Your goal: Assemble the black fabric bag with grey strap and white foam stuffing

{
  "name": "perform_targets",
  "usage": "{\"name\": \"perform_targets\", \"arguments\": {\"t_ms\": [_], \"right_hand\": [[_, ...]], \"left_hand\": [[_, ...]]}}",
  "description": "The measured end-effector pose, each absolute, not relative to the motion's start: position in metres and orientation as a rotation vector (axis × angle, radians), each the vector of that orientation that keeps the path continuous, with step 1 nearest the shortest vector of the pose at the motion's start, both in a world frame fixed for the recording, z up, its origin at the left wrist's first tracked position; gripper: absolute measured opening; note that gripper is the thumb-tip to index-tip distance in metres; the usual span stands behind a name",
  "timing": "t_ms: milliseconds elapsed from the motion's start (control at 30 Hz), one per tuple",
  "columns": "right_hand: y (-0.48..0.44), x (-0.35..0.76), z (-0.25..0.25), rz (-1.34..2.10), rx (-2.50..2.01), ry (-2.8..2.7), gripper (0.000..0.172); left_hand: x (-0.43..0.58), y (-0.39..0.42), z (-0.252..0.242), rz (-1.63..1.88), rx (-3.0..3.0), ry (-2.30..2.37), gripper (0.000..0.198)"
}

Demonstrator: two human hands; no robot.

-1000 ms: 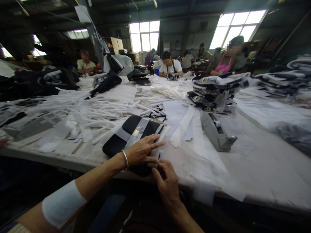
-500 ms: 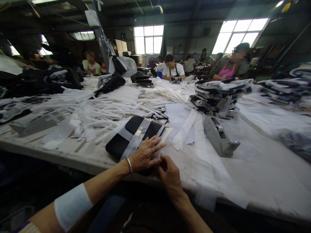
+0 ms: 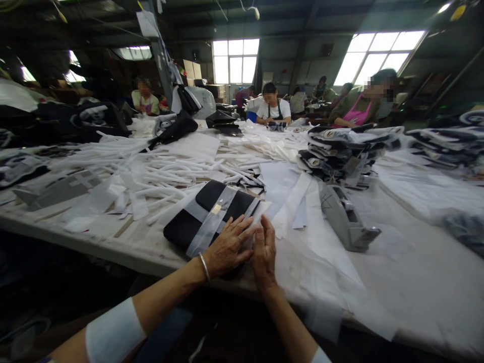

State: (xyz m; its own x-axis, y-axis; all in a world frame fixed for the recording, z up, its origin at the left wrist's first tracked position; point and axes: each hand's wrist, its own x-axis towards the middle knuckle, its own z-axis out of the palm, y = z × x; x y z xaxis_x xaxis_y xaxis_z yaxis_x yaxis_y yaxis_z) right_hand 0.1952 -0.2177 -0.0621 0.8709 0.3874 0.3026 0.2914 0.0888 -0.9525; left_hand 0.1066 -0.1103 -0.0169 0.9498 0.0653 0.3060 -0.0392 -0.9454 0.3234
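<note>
The black bag (image 3: 177, 229) lay flat and aslant near the front edge of the table (image 3: 434, 290), a translucent band (image 3: 202, 234) across its front; its flap was down, and what it held could not be seen. Clear plastic covered part of the stacked dark-and-white bundles (image 3: 340, 148) farther right. The grey dispenser (image 3: 346, 224) stood between that stack and the table's front edge, its hollow top showing; its contents were hard to make out.

The left hand (image 3: 228, 250) rested on the bag's right part, fingers stretched and slightly spread, hiding the corner beneath. The right hand (image 3: 264, 249) stood upright just beside that end, fingers straight and close together; whether it pinched anything could not be told. Both forearms were cut off by the frame.

White rolls (image 3: 166, 174) and loose sheets (image 3: 278, 181) littered the pale tabletop. Across it a person in a white shirt (image 3: 284, 108) bent over work, and another wore a pink apron (image 3: 359, 113). Bright windows (image 3: 236, 60) broke the dim back wall, the corners too dark to read.
</note>
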Motion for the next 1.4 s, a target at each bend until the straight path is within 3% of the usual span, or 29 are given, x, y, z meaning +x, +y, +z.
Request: {"name": "perform_targets", "arguments": {"t_ms": [133, 333, 533, 667, 900, 1000, 1200, 1400], "right_hand": [[-0.199, 0.195, -0.066, 0.107, -1.462, -0.525, 0.048], [-0.205, 0.193, -0.062, 0.103, -1.521, -0.487, 0.042], [-0.198, 0.191, -0.058, 0.154, -1.429, -0.349, 0.054], [-0.196, 0.194, -0.060, 0.137, -1.420, -0.340, 0.055], [-0.195, 0.193, -0.061, 0.072, -1.464, -0.333, 0.062], [-0.194, 0.194, -0.062, 0.047, -1.487, -0.313, 0.058], [-0.191, 0.202, -0.071, 0.144, -1.466, -0.293, 0.048], [-0.195, 0.199, -0.063, 0.122, -1.433, -0.301, 0.063]], "left_hand": [[0.100, -0.106, -0.009, 0.468, 2.671, 0.028, 0.077], [0.093, -0.107, -0.002, 0.408, 2.676, 0.106, 0.069], [0.089, -0.111, -0.001, 0.421, 2.738, 0.098, 0.069], [0.085, -0.117, 0.002, 0.466, 2.835, 0.376, 0.069], [0.094, -0.126, 0.008, 0.121, 3.014, 0.625, 0.059], [0.099, -0.127, 0.008, 0.044, 3.007, 0.588, 0.062], [0.097, -0.116, -0.002, 0.197, 2.877, 0.503, 0.062], [0.094, -0.114, -0.015, 0.298, 2.847, 0.449, 0.063]]}}
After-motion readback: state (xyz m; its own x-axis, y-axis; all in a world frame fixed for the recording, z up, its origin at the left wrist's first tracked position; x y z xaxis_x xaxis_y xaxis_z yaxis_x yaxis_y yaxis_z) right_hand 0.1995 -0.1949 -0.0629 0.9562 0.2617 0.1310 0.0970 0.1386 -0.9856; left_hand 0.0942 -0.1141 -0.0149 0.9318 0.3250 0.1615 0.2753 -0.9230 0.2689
